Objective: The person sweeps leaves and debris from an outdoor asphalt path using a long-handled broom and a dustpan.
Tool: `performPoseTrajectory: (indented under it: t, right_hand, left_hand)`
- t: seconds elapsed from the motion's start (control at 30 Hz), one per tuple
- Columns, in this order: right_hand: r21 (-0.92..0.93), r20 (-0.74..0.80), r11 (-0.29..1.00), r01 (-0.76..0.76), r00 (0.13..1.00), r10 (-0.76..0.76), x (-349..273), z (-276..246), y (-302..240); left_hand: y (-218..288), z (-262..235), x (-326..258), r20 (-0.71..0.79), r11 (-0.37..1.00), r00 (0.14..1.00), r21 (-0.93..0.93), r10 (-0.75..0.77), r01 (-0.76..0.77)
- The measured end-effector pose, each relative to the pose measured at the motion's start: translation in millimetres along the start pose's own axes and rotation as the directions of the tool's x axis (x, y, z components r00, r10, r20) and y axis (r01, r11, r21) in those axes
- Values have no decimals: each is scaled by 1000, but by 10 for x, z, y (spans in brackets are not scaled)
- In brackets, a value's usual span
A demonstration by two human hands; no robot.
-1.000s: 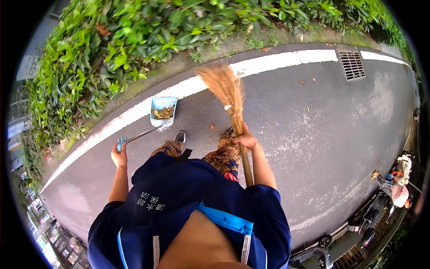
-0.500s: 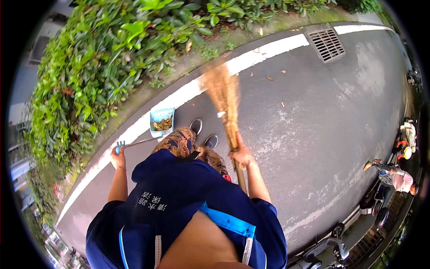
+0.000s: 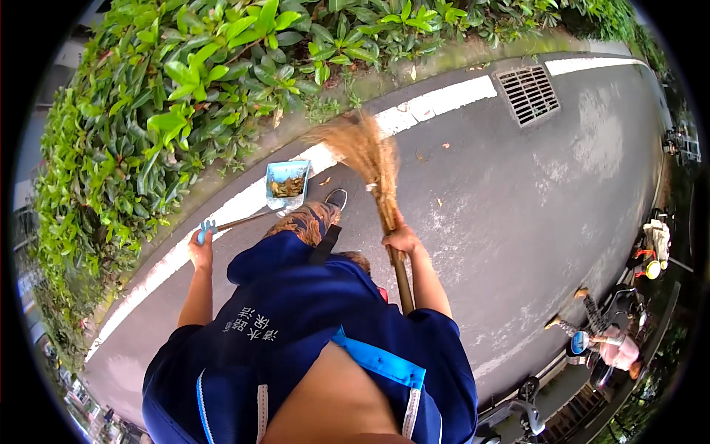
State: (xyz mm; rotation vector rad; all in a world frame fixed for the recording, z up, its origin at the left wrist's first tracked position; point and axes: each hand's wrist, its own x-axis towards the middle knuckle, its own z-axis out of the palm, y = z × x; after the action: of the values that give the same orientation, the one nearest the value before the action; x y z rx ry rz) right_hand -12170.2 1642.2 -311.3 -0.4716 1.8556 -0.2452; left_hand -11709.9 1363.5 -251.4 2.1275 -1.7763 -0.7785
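Observation:
My left hand [image 3: 201,250] is closed on the blue grip end of a long-handled dustpan [image 3: 271,185]. Its light blue pan rests on the ground by the white line, with brown dry leaves [image 3: 287,186] inside. My right hand [image 3: 403,240] wraps round the wooden handle of a straw broom [image 3: 379,169]. The broom's bristles fan out over the white line and the curb side, slightly blurred, to the right of the pan. A small yellowish leaf [image 3: 325,180] lies on the asphalt between pan and broom.
Green bushes [image 3: 170,96] grow behind a low curb on the left and ahead. A white line [image 3: 436,102] follows the road edge, near a drain grate [image 3: 528,95]. A person [image 3: 618,346] sits by parked scooters [image 3: 529,414] at the right.
The broom's bristles have swept left toward the pan. The dustpan sits a little farther right in view. The person by the scooters has shifted lower in the picture.

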Motion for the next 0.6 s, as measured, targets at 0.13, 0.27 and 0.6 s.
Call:
performPoseTrajectory:
  t: [0.13, 0.27, 0.6]
  right_hand:
    - [347, -39, 934, -88, 993, 108, -117, -539, 229]
    - [236, -179, 970, -50, 979, 94, -524, -811, 331]
    - [222, 40, 960, 172, 982, -185, 304, -804, 1244]
  left_hand:
    - [329, 210, 109, 90, 997, 994, -44, -67, 71]
    - [289, 568, 172, 43, 999, 999, -35, -6, 7]
    - [295, 1018, -386, -144, 992, 982, 5, 122, -122]
